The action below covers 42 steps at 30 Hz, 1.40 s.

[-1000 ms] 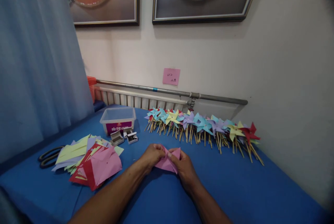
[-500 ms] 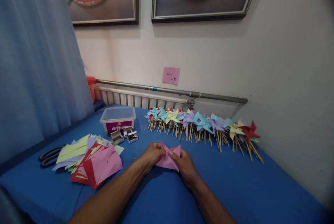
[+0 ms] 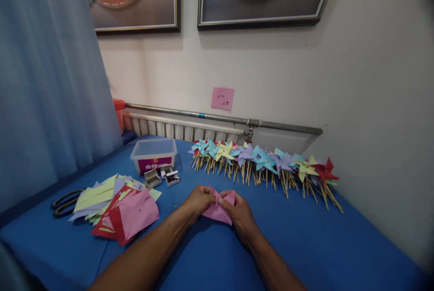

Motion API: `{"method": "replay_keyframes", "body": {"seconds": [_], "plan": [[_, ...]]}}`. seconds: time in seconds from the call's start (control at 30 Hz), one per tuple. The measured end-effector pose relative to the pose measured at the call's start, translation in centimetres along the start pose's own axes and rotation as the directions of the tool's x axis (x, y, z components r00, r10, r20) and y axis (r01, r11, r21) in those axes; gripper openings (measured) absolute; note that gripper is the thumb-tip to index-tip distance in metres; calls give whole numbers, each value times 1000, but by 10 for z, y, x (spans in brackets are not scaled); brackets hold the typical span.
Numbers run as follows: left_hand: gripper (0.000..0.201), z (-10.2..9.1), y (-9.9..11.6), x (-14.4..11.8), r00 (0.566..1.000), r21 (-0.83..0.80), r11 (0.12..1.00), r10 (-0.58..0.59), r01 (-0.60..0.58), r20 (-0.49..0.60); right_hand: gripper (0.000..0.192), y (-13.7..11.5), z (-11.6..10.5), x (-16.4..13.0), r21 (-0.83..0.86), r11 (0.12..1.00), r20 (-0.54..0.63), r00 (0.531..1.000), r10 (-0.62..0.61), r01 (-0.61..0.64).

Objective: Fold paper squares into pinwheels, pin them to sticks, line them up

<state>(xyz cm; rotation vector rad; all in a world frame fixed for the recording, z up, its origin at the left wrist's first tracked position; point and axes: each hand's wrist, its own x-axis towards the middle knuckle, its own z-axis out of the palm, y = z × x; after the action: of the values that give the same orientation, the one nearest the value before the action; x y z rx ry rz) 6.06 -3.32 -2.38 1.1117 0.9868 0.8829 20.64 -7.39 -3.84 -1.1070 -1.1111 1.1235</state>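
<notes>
Both hands meet at the near middle of the blue counter (image 3: pixel 305 237): the left hand (image 3: pixel 199 200) and right hand (image 3: pixel 239 212) pinch a pink paper (image 3: pixel 217 209) between them, fingertips gripping its folded corners. Left lies a loose paper stack (image 3: pixel 118 207) beside scissors (image 3: pixel 63 203). Farther off sit small boxes (image 3: pixel 162 177) and a clear tub (image 3: pixel 154 154), with a row of pinwheels (image 3: pixel 264 162) by the wall.
</notes>
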Motion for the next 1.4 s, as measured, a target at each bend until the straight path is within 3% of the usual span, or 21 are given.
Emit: {"method": "replay_keyframes", "body": {"seconds": [0.1,0.4,0.67,1.03,1.4], "plan": [[12,0,1,-1,999,-28,1000,-6,7,37,44,1,-1,1,21,1000,-10,1000,6,-5],[17,-2,-3,3,999,20,1000,19,-18,-41,42,5,-1,3,93,995,-25,999,30,-28],[39,1,-3,0,998,-142,988,66,-67,-9,46,11,0,7,182,983,-84,995,45,-29],[30,1,-5,4,988,2,994,106,-107,-108,45,12,2,7,242,970,-85,995,56,-34],[40,2,-7,3,990,-11,992,125,-126,-72,49,14,2,9,228,974,-162,986,40,-2]]}}
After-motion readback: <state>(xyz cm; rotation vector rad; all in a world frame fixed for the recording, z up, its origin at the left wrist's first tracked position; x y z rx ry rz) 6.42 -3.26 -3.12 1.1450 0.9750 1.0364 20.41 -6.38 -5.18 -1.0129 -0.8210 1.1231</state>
